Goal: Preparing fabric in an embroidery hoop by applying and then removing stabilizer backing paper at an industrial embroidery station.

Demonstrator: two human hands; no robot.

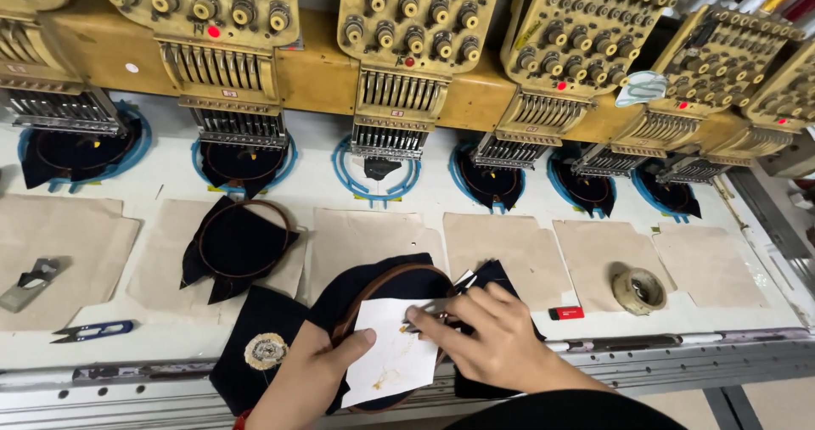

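My left hand [316, 370] presses its thumb on a white backing sheet [392, 352] that lies over dark navy fabric stretched in a brown hoop [384, 282]. My right hand [488, 332] pinches a small metal tool, tweezers or snips [431, 311], against the sheet's upper edge. Faint gold stitching shows through the sheet. Under my left wrist lies a navy piece bearing a round gold embroidered patch [266, 350].
A row of embroidery machine heads [399, 48] spans the back, with blue hoop frames [376, 175] beneath. Another hooped navy piece [238, 245] rests on beige paper. Blue thread snips [85, 331], a metal clip [30, 282], a tape roll [638, 288] and a red marker [566, 313] lie on the table.
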